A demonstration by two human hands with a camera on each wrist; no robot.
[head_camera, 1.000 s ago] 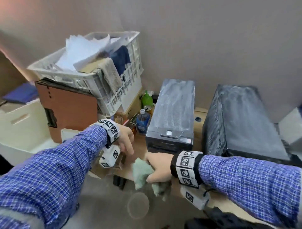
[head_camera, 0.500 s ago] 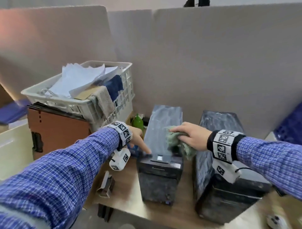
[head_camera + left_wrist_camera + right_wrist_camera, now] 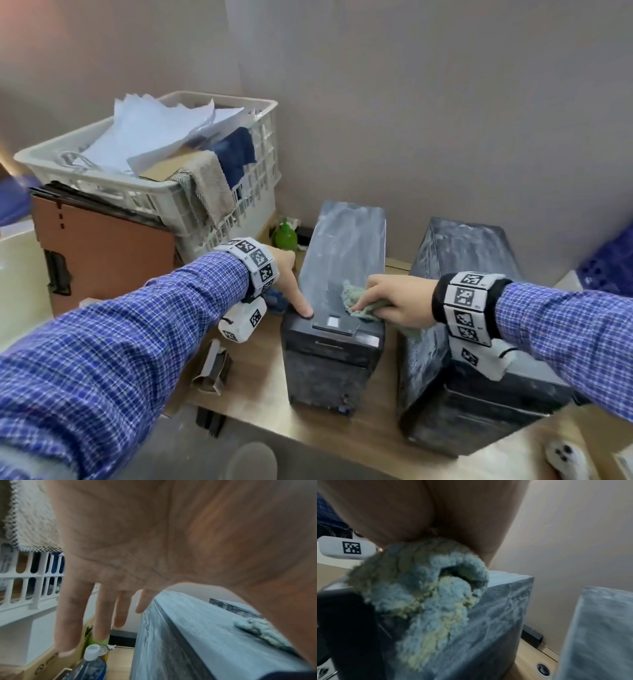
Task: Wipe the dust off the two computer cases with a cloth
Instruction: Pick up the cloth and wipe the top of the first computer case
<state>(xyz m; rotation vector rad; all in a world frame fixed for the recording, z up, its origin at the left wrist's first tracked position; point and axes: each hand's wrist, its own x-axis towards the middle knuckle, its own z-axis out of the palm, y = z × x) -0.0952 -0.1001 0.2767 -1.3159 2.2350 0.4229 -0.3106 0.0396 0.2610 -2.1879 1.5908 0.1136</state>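
Observation:
Two dusty black computer cases stand side by side on the wooden table, the left case and the right case. My right hand grips a crumpled blue-green cloth and presses it on the left case's top near its front right edge. In the right wrist view the cloth hangs over that case's dusty right side. My left hand braces the left case's front left corner, thumb on top. Its fingers hang straight beside the case's left side.
A white crate with papers and cloths sits on a brown box at the left. A green bottle and a water bottle stand between crate and case. A metal piece lies on the table. A grey wall is behind.
My right hand lifted the cloth from the table's front onto the left case's top, then drew it toward the case's front. My left hand moved to the case's front left corner.

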